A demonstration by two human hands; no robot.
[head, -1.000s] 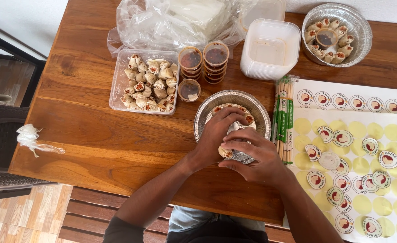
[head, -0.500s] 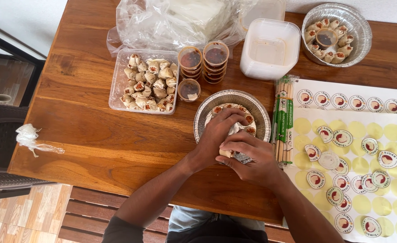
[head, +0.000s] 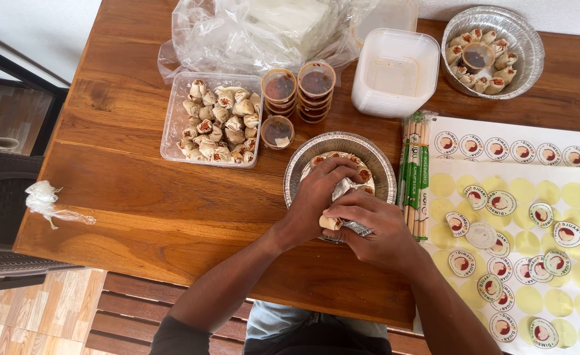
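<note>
A round foil tray (head: 303, 165) of small dumplings (head: 363, 175) lies on the wooden table (head: 139, 197) in front of me. Both hands are over its near side. My left hand (head: 313, 197) curls over the dumplings, fingers closed around a crumpled piece of white and foil wrap (head: 341, 189). My right hand (head: 372, 227) presses in from the right, gripping the same wrap and the tray's near rim, with one dumpling (head: 330, 223) showing under its thumb.
A clear tub of dumplings (head: 214, 118) and stacked sauce cups (head: 300, 89) sit beyond the tray. White lidded containers (head: 395, 72), a filled foil tray (head: 490, 46), packed chopsticks (head: 416, 174) and sticker sheets (head: 533, 223) lie to the right. A plastic bag (head: 257, 29) is at the back.
Both hands stay on the foil tray's near side. My fingers have shifted slightly, closing tighter around the wrap.
</note>
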